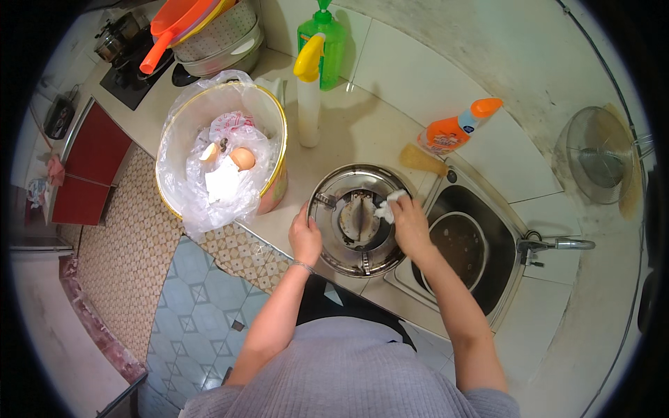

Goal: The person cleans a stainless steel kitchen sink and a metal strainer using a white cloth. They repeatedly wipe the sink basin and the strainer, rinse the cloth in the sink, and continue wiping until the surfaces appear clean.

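Note:
A round stainless-steel part (334,237), dish-shaped, lies on the countertop in front of me. It has metal brackets around its ring and a stained, brown-spotted centre (351,219). My left hand (305,237) grips its left rim, fingers around the outer edge and the thumb towards the inside. In my right hand (413,227) is a crumpled white tissue or cloth (387,208), pressed to the right side of the part's inner ring. The underside of the part is hidden.
Left stands a plastic-lined bucket (282,172) with eggshells (242,158). Behind are a yellow-topped spray bottle (308,109), a green bottle (330,52) and an orange spray bottle (447,135). A loofah (422,160) lies by the sink (504,251), which holds a basin of murky water (454,251).

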Demonstrator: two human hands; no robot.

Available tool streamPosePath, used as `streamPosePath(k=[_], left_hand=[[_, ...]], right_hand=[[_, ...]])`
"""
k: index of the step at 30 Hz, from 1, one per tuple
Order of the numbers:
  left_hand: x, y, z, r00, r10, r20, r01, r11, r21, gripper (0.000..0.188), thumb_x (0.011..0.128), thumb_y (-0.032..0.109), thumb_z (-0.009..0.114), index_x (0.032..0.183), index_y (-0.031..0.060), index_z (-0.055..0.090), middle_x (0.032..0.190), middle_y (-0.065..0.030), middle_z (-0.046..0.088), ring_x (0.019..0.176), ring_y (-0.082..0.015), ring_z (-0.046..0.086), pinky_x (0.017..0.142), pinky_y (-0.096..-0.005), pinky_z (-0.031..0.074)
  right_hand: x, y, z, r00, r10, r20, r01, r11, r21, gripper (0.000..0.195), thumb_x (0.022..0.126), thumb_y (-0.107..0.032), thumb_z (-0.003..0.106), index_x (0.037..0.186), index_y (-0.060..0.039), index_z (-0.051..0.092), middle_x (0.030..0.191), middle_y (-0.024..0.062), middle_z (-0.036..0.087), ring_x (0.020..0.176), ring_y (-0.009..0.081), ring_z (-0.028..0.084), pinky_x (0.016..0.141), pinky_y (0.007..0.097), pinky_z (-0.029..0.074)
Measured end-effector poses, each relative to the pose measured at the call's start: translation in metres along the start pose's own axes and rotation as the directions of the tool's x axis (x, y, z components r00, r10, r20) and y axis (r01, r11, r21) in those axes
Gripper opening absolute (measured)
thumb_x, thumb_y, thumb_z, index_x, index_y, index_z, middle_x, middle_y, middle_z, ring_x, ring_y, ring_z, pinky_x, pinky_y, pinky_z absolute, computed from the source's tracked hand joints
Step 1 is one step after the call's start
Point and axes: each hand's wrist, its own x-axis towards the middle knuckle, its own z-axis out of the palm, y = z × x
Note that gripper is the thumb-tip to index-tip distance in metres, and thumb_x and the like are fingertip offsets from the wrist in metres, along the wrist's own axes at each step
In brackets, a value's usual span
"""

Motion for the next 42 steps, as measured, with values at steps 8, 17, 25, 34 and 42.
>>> streamPosePath(k=[8,17,25,34,42], left_hand=[[0.0,0.0,0.0,0.999,-0.02,0.026,0.019,1.0,0.023,0.037,0.077,0.001,0.05,0.114,0.0059,0.053,0.094,-0.0199,0.058,0.087,-0.0362,0.056,0.077,-0.0411,0.044],[-0.001,-0.001,0.001,1.0,-0.016,0.014,0.015,0.998,0.059,0.039,0.076,0.001,0.051,0.114,0.0088,0.053,0.087,-0.0189,0.057,0.081,-0.0367,0.056,0.072,-0.0428,0.044],[-0.006,0.001,-0.002,1.0,-0.006,0.027,0.007,1.0,-0.012,0.04,0.076,-0.001,0.05,0.115,0.0054,0.052,0.088,-0.0196,0.057,0.081,-0.0361,0.056,0.074,-0.0413,0.045],[-0.007,0.005,-0.005,0.998,-0.017,0.059,0.018,1.0,-0.018,0.039,0.076,-0.001,0.05,0.115,0.0042,0.052,0.09,-0.0195,0.057,0.083,-0.0362,0.055,0.074,-0.0408,0.044],[-0.01,0.01,-0.008,0.995,-0.051,0.089,0.051,0.999,-0.002,0.042,0.076,-0.001,0.049,0.117,0.0054,0.05,0.094,-0.02,0.057,0.085,-0.0361,0.055,0.076,-0.041,0.044]], right_hand=[[-0.007,-0.004,-0.025,0.986,0.055,0.155,-0.069,0.994,0.085,0.032,0.065,0.003,0.054,0.096,-0.0003,0.06,0.096,0.017,0.052,0.091,0.0326,0.049,0.08,0.0391,0.042],[-0.006,0.002,-0.026,0.998,-0.002,0.062,-0.009,0.985,0.174,0.034,0.063,0.008,0.051,0.095,0.0009,0.058,0.09,0.0162,0.051,0.087,0.0342,0.05,0.078,0.0397,0.043],[0.046,-0.031,0.031,0.954,0.227,-0.196,-0.233,0.972,-0.007,0.026,0.065,0.004,0.054,0.091,0.0049,0.058,0.092,0.017,0.051,0.089,0.0339,0.049,0.078,0.0379,0.043],[0.074,-0.083,0.052,0.917,0.318,-0.241,-0.159,0.846,0.51,0.026,0.071,0.003,0.052,0.096,0.0016,0.057,0.1,0.0178,0.053,0.096,0.0357,0.048,0.084,0.04,0.04],[0.066,-0.078,0.039,0.956,0.243,-0.166,-0.11,0.819,0.562,0.032,0.062,-0.003,0.063,0.094,-0.0007,0.06,0.103,0.0147,0.051,0.095,0.0319,0.052,0.083,0.0348,0.042]])
